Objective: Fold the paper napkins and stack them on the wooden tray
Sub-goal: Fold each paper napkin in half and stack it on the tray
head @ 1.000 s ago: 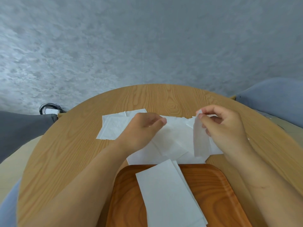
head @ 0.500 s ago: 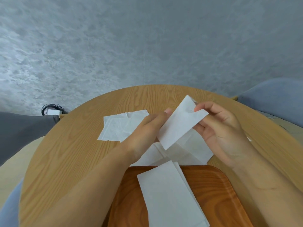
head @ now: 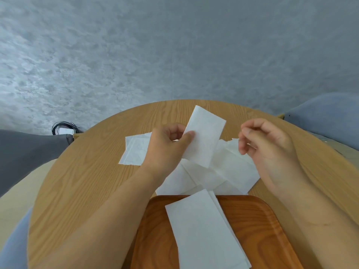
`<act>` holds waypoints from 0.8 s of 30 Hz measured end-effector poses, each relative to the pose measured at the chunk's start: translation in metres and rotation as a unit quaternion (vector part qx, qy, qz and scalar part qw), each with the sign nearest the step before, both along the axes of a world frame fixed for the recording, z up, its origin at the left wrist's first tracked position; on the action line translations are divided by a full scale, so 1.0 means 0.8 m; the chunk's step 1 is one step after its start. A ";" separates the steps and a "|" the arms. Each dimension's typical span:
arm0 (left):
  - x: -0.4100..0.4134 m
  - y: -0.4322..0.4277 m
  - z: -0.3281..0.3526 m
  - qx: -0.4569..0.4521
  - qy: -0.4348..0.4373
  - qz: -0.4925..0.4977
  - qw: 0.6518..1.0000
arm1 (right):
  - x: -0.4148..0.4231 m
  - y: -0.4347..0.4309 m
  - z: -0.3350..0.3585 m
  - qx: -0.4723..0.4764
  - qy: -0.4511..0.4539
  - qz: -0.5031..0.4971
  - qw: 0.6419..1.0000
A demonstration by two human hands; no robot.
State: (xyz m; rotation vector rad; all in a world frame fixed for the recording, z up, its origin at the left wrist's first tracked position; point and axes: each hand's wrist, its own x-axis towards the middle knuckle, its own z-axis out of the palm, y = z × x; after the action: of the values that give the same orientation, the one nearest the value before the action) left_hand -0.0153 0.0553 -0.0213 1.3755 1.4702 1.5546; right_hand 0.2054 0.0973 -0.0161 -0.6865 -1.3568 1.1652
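Note:
My left hand [head: 167, 146] pinches a folded white napkin [head: 204, 134] by its left edge and holds it tilted above the table. Apart from it, off to the right, my right hand [head: 266, 144] hovers with loosely curled fingers and holds nothing. Several unfolded white napkins [head: 229, 171] lie scattered on the round wooden table [head: 81, 183] beneath both hands. One more napkin [head: 134, 150] lies flat to the left. Close to me sits the wooden tray [head: 258, 226], and a stack of folded napkins [head: 202, 232] lies on it.
A grey wall rises behind the table. A dark grey seat [head: 25, 152] stands at the left, with a coiled black cable and a white box [head: 65, 130] behind it. A light blue chair [head: 326, 117] stands at the right.
The right hand picked a folded napkin up off the pile, passed it to the left hand and let go. The left hand now holds it alone, lifted higher.

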 end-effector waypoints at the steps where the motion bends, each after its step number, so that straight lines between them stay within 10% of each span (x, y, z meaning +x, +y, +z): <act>1: 0.000 0.000 0.000 0.007 -0.002 -0.001 1.000 | 0.000 -0.002 0.001 -0.009 -0.008 0.028 1.000; 12: 0.014 -0.011 0.010 -0.002 -0.013 -0.145 0.989 | -0.014 -0.012 -0.008 -0.040 -0.109 0.077 0.990; 24: 0.003 0.000 0.000 -0.060 0.035 -0.051 0.996 | -0.012 -0.012 -0.003 -0.087 -0.039 0.074 0.993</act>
State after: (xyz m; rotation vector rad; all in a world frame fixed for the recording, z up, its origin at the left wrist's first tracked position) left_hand -0.0133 0.0557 -0.0212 1.4250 1.4846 1.3457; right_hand 0.1958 0.0879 -0.0181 -0.7731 -1.4018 1.3992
